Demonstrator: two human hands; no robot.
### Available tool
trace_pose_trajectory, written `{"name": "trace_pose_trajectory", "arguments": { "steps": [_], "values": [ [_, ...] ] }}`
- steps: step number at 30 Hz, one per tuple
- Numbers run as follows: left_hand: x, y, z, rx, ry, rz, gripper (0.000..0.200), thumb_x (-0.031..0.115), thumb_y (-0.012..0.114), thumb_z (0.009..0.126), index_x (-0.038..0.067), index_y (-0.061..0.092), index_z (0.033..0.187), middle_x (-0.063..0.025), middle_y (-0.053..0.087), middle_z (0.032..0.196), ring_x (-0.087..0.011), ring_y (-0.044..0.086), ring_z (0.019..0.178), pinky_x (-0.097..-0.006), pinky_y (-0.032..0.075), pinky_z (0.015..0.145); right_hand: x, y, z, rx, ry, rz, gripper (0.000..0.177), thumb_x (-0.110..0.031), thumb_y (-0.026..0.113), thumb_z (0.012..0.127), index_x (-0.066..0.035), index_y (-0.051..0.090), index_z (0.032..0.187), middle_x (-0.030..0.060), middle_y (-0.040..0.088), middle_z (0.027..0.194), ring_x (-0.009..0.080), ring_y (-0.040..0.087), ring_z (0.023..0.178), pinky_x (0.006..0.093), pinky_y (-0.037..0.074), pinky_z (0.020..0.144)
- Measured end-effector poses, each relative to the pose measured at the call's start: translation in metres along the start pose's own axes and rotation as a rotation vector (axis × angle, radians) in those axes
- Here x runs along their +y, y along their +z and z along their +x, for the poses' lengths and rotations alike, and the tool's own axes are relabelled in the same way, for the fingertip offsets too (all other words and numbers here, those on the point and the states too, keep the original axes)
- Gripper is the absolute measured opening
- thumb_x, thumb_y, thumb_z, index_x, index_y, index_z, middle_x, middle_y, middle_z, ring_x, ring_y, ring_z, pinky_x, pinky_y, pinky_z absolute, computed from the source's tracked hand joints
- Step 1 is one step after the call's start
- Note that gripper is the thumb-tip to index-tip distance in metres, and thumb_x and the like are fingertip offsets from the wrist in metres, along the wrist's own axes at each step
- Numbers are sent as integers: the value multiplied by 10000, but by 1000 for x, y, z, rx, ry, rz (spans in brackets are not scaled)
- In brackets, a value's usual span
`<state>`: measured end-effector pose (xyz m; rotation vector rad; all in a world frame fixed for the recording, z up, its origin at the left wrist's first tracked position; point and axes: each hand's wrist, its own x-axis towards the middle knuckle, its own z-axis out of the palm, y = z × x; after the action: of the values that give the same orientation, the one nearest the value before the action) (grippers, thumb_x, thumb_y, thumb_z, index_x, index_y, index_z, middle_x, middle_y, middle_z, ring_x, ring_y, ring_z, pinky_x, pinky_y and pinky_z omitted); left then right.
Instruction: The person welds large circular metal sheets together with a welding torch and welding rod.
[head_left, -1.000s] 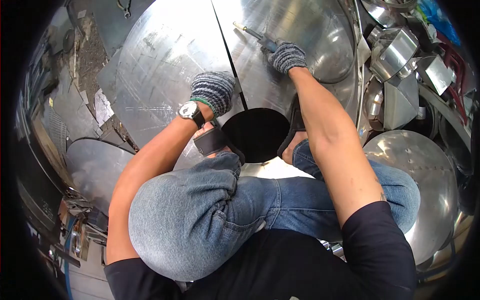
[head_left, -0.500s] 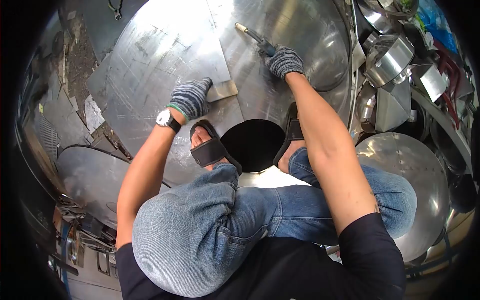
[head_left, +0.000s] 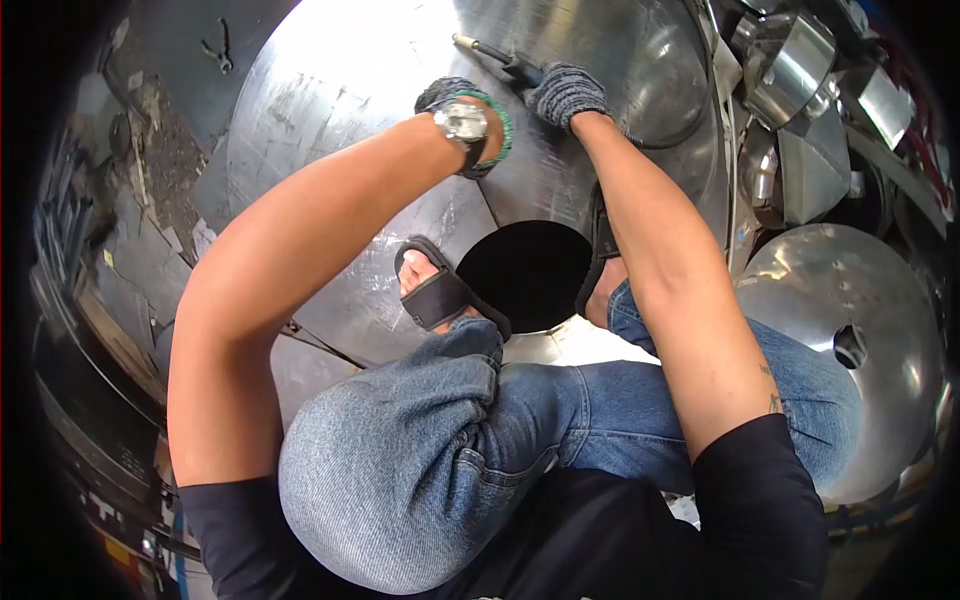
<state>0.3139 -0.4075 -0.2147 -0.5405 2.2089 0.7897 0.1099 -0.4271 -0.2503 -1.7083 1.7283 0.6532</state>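
Workshop floor (head_left: 150, 110): far left, grimy and strewn with flat scraps too overlapped to count; one pair of pliers (head_left: 219, 47) lies open near its top.
Metal sheet (head_left: 330, 110): large, curved at the edge, shiny and finely scratched; a straight seam (head_left: 488, 205) shows as a thin line, where a second ago it was a wide dark gap.
Left hand (head_left: 462, 105): in a striped knit glove with green edging, raised higher and nearer the tool than half a second ago; the metal strip beside it then is out of sight. Fingers hidden behind the wrist, so I cannot tell whether they grip anything.
Watch (head_left: 462, 122): one, on the left wrist, round and silvery, blurred.
Hand tool (head_left: 515, 67): one, above the sheet, dark body, slim rod, pale tip pointing up and left.
Sandals (head_left: 440, 300): two, black, one either side of the round black opening (head_left: 525, 275).
Right hand (head_left: 567, 95): knit glove, closed around the tool's body, as before.
Metal pieces (head_left: 790, 80): heaped at right, bent, curved and boxy.
Smaller disc (head_left: 870, 270): one, smooth metal, with one small dark hole (head_left: 850, 347) beside the jeans (head_left: 800, 400).
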Motion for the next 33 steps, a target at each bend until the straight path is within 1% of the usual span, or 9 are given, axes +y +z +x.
{"name": "trace_pose_trajectory", "arguments": {
  "steps": [4, 6, 7, 12, 17, 19, 20, 23, 33],
  "values": [
    [13, 1, 57, -210, -40, 134, 324, 123, 653, 888, 62, 798, 1171, -169, 775, 1175, -364, 758, 1027, -468, 592, 875, 1, -1, -4, -14, 6, 43, 568, -530, 735, 877, -96, 761, 1243, 194, 756, 1224, 384, 724, 1138, 475, 580, 996],
    [42, -57, -5, -166, -142, 9, 325, 172, 656, 946, 79, 794, 1224, -151, 768, 1233, -315, 752, 1117, -447, 580, 980, 4, 3, -3, 2, 19, 53, 565, -526, 727, 881, -101, 758, 1253, 194, 751, 1237, 381, 721, 1149, 475, 577, 1005],
    [8, 19, 39, -77, -80, 36, 282, 169, 650, 883, 40, 804, 1082, -192, 778, 1107, -346, 768, 989, -463, 596, 840, 5, 4, -3, 19, 15, 53, 563, -523, 720, 886, -106, 754, 1263, 194, 747, 1251, 378, 718, 1160, 475, 574, 1013],
    [20, 0, -44, 323, -100, -221, 259, 226, 738, 802, 19, 783, 952, -255, 752, 961, -427, 749, 895, -502, 607, 813, 1, -4, -8, 15, 33, 68, 589, -572, 678, 896, -109, 755, 1251, 195, 743, 1259, 378, 715, 1169, 488, 565, 1030],
    [17, 32, -48, 288, -184, -246, 258, 245, 757, 783, 24, 774, 916, -250, 743, 893, -435, 741, 839, -503, 608, 784, 6, 1, -3, 39, 24, 53, 643, -635, 668, 894, -88, 767, 1217, 214, 746, 1233, 390, 720, 1149, 498, 565, 1019],
    [19, 67, -63, 1017, -20, -302, 305, 260, 772, 767, 37, 764, 976, -239, 745, 917, -429, 736, 866, -497, 605, 801, 9, 6, 2, 84, -13, 34, 690, -689, 658, 879, -56, 786, 1122, 263, 753, 1059, 437, 733, 1043, 490, 581, 944],
    [33, 46, -77, 335, -301, -398, 389, 260, 766, 774, 52, 739, 1101, -245, 746, 994, -437, 725, 935, -501, 596, 847, 10, 8, 5, 112, -52, 37, 677, -674, 646, 889, -45, 788, 1095, 273, 750, 1009, 442, 739, 1008, 494, 578, 933],
    [71, 152, -76, 581, -594, -719, 555, 247, 745, 799, 96, 665, 1327, -252, 736, 1167, -446, 705, 1105, -506, 579, 931, 9, 7, 5, 50, -11, 19, 632, -623, 666, 882, -36, 786, 1082, 278, 751, 1025, 431, 740, 1018, 488, 583, 933],
    [-10, 122, -59, 531, -223, -564, 600, 346, 817, 792, 42, 681, 1291, -241, 752, 1074, -428, 725, 1023, -505, 587, 876, 1, -5, 2, 45, 19, -3, 664, -619, 668, 902, -64, 737, 1262, 259, 725, 1251, 402, 692, 1197, 483, 540, 1051]
  ]
}}
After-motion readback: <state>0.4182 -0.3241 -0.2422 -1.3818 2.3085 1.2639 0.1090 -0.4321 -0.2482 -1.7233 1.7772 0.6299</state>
